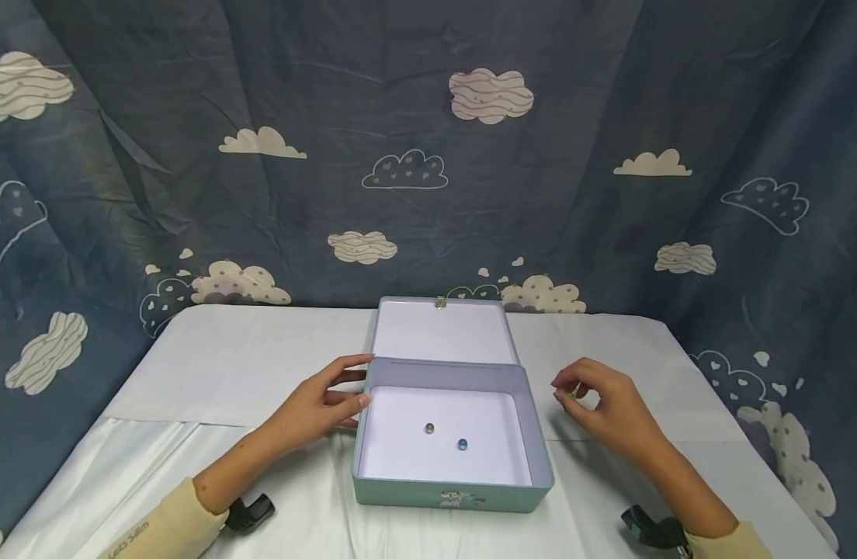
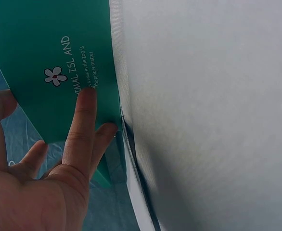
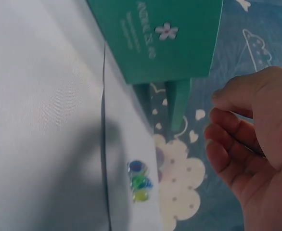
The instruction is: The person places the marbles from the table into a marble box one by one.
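A green tin box [image 1: 452,497] with pale inner walls stands on the white cloth, its hinged lid [image 1: 442,330] lying back behind it. Inside are a dark greyish marble [image 1: 430,428] and a blue marble [image 1: 463,445]. My left hand [image 1: 317,407] rests against the box's left side, fingers extended along the printed wall [image 2: 90,43] and tips at the rim. Right of the box, my right hand [image 1: 606,404] hovers with fingers loosely bent, thumb tip close to the index tip. In the right wrist view nothing shows between them; several blue, green and yellow marbles [image 3: 140,182] lie on the cloth beyond.
White cloth [image 1: 212,373] covers the table, with a seam across it. A dark blue curtain [image 1: 414,210] with cloud prints hangs behind and at both sides. Black wrist devices [image 1: 250,514] sit at the cuffs of both light sleeves.
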Demonstrator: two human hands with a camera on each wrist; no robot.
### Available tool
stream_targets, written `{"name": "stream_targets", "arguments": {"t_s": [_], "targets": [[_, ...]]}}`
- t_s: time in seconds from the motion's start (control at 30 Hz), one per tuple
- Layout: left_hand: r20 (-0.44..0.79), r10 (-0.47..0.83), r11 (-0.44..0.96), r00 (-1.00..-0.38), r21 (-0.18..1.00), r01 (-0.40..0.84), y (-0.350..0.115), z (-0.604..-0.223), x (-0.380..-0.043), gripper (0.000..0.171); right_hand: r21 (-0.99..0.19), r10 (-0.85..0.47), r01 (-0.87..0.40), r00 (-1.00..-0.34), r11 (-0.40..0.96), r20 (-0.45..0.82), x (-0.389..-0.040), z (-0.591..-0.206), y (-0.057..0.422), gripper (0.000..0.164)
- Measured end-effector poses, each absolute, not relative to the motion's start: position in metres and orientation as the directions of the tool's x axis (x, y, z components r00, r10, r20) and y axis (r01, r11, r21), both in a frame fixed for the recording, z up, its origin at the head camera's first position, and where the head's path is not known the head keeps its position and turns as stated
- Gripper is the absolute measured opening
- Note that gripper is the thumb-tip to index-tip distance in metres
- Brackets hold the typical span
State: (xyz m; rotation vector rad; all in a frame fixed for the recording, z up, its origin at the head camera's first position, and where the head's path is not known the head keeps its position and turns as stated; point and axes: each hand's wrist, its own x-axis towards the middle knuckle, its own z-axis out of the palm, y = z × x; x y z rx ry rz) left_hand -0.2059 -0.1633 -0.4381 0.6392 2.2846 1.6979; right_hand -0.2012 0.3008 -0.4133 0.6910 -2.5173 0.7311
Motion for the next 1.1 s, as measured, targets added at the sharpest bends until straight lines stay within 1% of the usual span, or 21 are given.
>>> {"name": "stream_targets", "arguments": {"t_s": [0.23,0.43,0.6,0.87,1.1], "targets": [[0.079,0.472,0.225,-0.878,0.952,0.206,-0.164,-0.440,-0.206,0.062,-0.377,-0.308,-0.519,-0.814,0.767,0.493,-0.209,-0.424,0.314,0.030],[0.079,0.471,0.225,-0.879,0.952,0.206,-0.164,-0.440,-0.206,0.062,-0.392,-0.286,-0.485,-0.838,0.782,0.465,-0.213,-0.431,0.321,0.029],[0.082,0.467,0.231,-0.880,0.950,0.211,-0.164,-0.439,-0.206,0.062,-0.381,-0.281,-0.473,-0.842,0.794,0.460,-0.215,-0.435,0.325,0.027],[0.079,0.468,0.223,-0.880,0.953,0.204,-0.163,-0.437,-0.206,0.062,-0.371,-0.309,-0.493,-0.836,0.787,0.454,-0.217,-0.442,0.329,0.026],[0.080,0.467,0.226,-0.881,0.952,0.206,-0.163,-0.439,-0.206,0.062,-0.361,-0.283,-0.428,-0.877,0.829,0.390,-0.220,-0.449,0.331,0.022]]}}
